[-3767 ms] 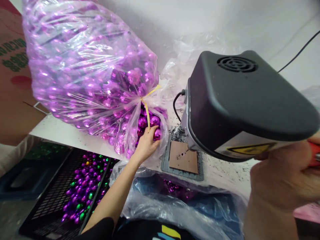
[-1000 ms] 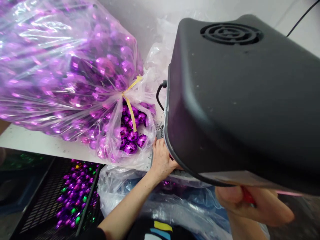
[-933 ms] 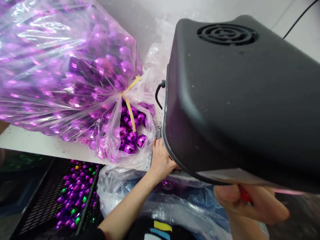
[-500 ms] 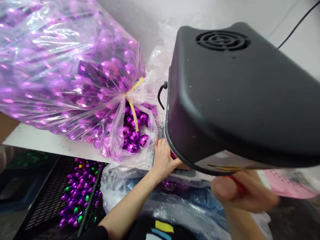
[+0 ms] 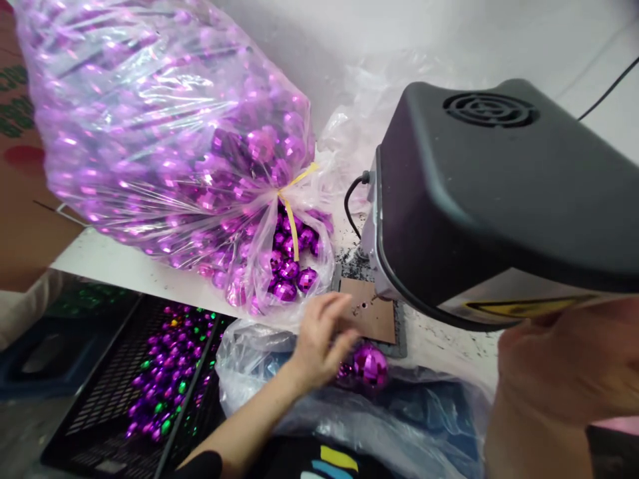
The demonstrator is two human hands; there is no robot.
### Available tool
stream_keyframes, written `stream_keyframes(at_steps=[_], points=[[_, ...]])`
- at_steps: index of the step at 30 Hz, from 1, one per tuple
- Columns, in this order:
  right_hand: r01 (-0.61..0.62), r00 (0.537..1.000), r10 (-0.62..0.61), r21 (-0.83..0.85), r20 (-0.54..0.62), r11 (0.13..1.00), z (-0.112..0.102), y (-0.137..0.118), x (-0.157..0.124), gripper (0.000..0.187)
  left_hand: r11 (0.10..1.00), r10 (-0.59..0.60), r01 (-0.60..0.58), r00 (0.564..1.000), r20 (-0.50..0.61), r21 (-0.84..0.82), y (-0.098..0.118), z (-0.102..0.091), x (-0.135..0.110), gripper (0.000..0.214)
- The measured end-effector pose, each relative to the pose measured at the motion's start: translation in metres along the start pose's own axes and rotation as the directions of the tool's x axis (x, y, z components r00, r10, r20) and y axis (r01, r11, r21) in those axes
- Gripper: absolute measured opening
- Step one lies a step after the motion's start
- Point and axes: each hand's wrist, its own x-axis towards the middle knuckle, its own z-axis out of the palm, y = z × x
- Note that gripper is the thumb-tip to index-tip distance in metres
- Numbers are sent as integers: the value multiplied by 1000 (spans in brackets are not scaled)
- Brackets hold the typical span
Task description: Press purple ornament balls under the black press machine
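Far left is a cardboard box (image 5: 37, 253) right next to the big clear bag (image 5: 150, 133); its green printing (image 5: 14, 100) is cut off by the frame, so I can't read it. Below the white bench (image 5: 142, 286), a black crate (image 5: 94, 399) sits just past the front edge, holding small shiny purple and green pieces (image 5: 164, 379). The bag hogs the bench, and its mouth, under a yellow tie (image 5: 293, 229), ends just beside the grey plate (image 5: 401, 336), so that gap is tight. The left hand (image 5: 322, 339) is around the bench's front edge, a bit blurry, fingers loose and spread, gripping nothing. Just off its thumb is the purple ball (image 5: 370, 366), by the plate's near edge above a plastic-lined container (image 5: 434, 412); can't say if they touch. There's free room over the left of the brown board (image 5: 369, 316) on the plate. The black machine (image 5: 479, 179) overhangs the right; its sticker (image 5: 519, 296) has a yellow-and-black warning mark, seen edge-on. The right hand (image 5: 564, 366) is against the machine's underside, fingers mostly hidden, so I can't say whether it's gripping.
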Motion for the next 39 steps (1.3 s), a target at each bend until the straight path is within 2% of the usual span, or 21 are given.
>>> stream_keyframes(at_steps=[1, 2, 3, 4, 6, 7, 8, 10, 12, 14, 15, 16, 18, 20, 21, 22, 23, 26, 30, 35, 39], points=[[16, 1000, -15, 14, -19, 1000, 1, 1, 0, 34, 995, -63, 71, 993, -103, 77, -9, -10, 10, 38], [40, 999, -39, 29, -30, 999, 2, 2, 0, 32, 973, -117, 146, 980, -160, 181, -18, -18, 20, 34], [67, 997, -66, 39, -45, 997, 3, 4, 0, 29, 939, -150, 178, 982, -116, 293, -27, -25, 29, 37], [93, 994, -90, 48, -58, 995, 4, 5, 0, 27, 906, -165, 157, 986, -14, 394, -35, -30, 37, 41], [137, 988, -132, 68, -76, 988, 6, 8, 0, 25, 853, -181, 45, 960, 214, 520, -47, -34, 48, 54], [154, 985, -147, 78, -85, 985, 7, 8, -1, 25, 841, -183, -3, 940, 289, 541, -51, -34, 53, 60], [159, 984, -151, 83, -99, 984, 8, 8, -1, 25, 836, -186, -21, 929, 320, 548, -54, -33, 56, 63], [138, 984, -131, 57, -118, 989, 8, 5, -3, 26, 855, -206, 30, 936, 286, 519, -57, -33, 62, 60], [102, 982, -104, -16, -157, 995, 8, 1, -3, 31, 909, -232, 148, 956, 179, 390, -53, -37, 66, 55], [92, 982, -104, -81, -158, 992, 8, -3, -2, 35, 954, -288, 281, 956, 56, 107, -43, -45, 65, 55], [97, 983, -111, -100, -148, 990, 8, -4, -1, 37, 939, -333, 334, 943, 26, -85, -36, -48, 63, 55], [101, 984, -116, -113, -138, 988, 8, -5, -1, 38, 881, -382, 377, 923, 41, -285, -28, -51, 59, 55], [89, 986, -105, -128, -127, 988, 8, -6, 1, 41, 647, -440, 466, 875, 203, -603, -12, -49, 49, 51], [60, 990, -76, -127, -121, 990, 8, -6, 3, 43, 403, -416, 560, 816, 400, -724, -2, -38, 38, 53], [55, 990, -70, -127, -119, 990, 8, -6, 3, 44, 338, -404, 592, 794, 455, -732, 0, -30, 34, 56], [50, 991, -65, -128, -118, 991, 8, -6, 4, 45, 322, -404, 605, 783, 472, -728, 0, -22, 30, 59], [54, 991, -69, -129, -118, 990, 8, -6, 5, 46, 350, -412, 602, 787, 459, -718, -1, -14, 27, 62], [94, 987, -112, -156, -112, 983, 9, -8, 7, 47, 552, -414, 557, 829, 376, -620, -7, 6, 25, 61], [131, 983, -153, -201, -97, 971, 10, -10, 9, 48, 769, -402, 508, 856, 326, -387, -6, 14, 30, 52], [135, 984, -155, -194, -92, 972, 10, -9, 9, 48, 922, -306, 363, 895, 324, -131, 4, 19, 34, 36], [97, 990, -113, -178, -85, 979, 10, -11, 8, 47, 960, -281, 277, 940, 191, 47, 8, 33, 36, 36]])
